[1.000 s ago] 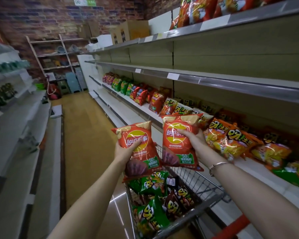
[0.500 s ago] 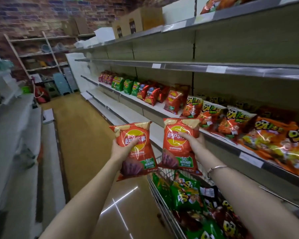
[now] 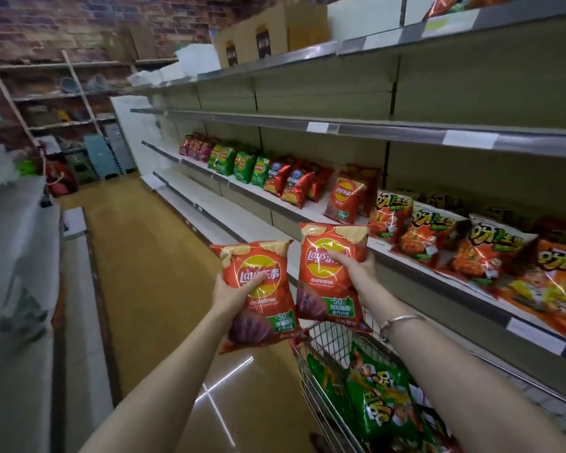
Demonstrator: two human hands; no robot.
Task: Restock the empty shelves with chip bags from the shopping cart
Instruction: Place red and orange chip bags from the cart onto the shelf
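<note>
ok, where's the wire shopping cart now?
Head view, lower right: the wire shopping cart stands under the red chip bag in the right hand, beside the white shelf.

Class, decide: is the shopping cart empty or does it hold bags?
Not empty: green chip bags lie piled inside the shopping cart, behind its wire wall.

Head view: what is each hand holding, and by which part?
The left hand holds one red Lay's bag by its left edge, mid-height; the right hand holds a second red Lay's bag by its right edge.

Arms outstretched, left hand (image 3: 231,292) grips left bag (image 3: 267,310), right hand (image 3: 358,268) grips right bag (image 3: 322,282)
</note>
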